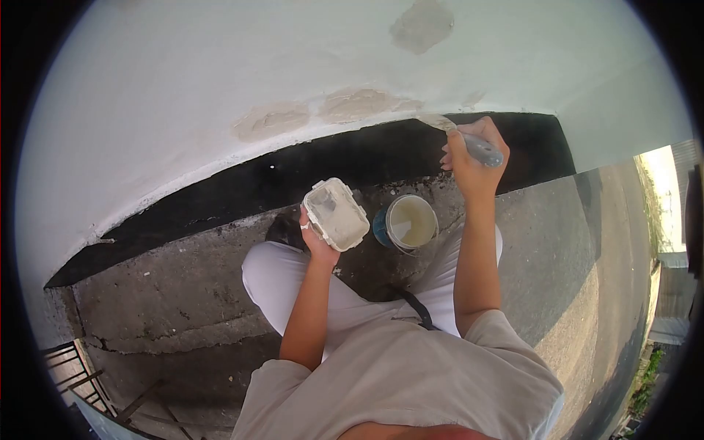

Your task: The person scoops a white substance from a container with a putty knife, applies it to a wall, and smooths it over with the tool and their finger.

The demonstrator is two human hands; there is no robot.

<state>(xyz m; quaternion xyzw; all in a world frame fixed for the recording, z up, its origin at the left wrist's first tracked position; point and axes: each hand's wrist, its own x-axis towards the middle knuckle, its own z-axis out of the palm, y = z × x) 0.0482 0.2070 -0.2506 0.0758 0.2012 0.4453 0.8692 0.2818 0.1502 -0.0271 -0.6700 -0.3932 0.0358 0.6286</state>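
Nearest me, my white trousers (275,275) are folding over bent knees on either side. Between them and the wall, my left hand (320,243) is holding a plastic container (353,199) from its near left side, fingers wrapping around under it. The container is sitting tilted and bearing pale paste (343,218); if it were tipping further, the paste could be sliding over the rim. Just right of it, a bucket (380,229) is standing close to my legs, so a shifting knee could be knocking it over.

Farther out and right, my right hand (477,167) is clenching the handle of a putty knife (483,150), its blade (438,121) lying along the wall's lower edge. I cannot tell whether it is pressing there. Too steep an angle could be gouging the surface, and an overhanging load could be dropping into the dark band (352,150) below.

Beyond, two beige patches (275,121) are spreading left of the blade along the wall (183,88); a careless knuckle or blade corner could be smearing them, if they are wet.
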